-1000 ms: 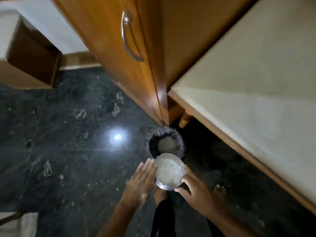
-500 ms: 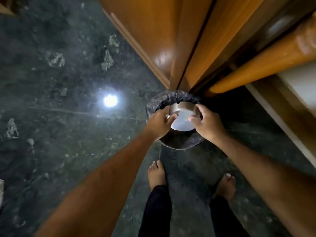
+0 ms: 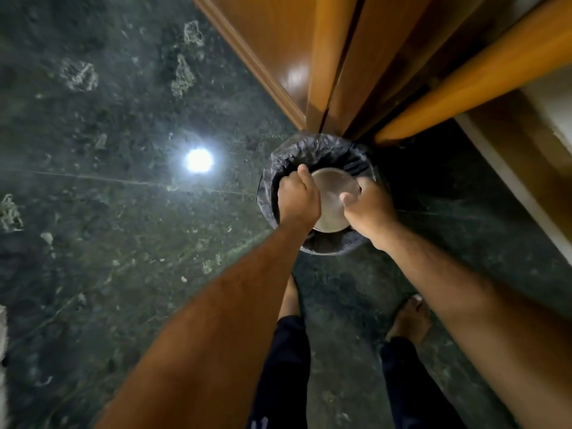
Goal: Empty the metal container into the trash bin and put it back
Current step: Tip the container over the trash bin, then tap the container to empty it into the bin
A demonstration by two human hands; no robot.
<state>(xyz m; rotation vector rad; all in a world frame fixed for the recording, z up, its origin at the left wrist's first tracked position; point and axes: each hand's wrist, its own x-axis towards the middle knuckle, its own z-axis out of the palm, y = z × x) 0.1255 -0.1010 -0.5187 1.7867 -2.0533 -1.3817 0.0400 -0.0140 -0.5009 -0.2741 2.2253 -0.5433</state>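
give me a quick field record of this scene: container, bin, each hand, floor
container: metal container, round, held over the mouth of the bin, metal underside facing the camera
bin: trash bin, black bag liner, on the floor against the wooden cabinet
left hand: left hand grips the container's left edge
right hand: right hand grips its right edge
floor: dark stone floor with a bright light reflection
contents: hidden

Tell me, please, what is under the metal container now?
Under the metal container, held by the left hand and right hand, is the open trash bin with its black bag. The container and hands cover the bin's inside, so its contents cannot be seen.
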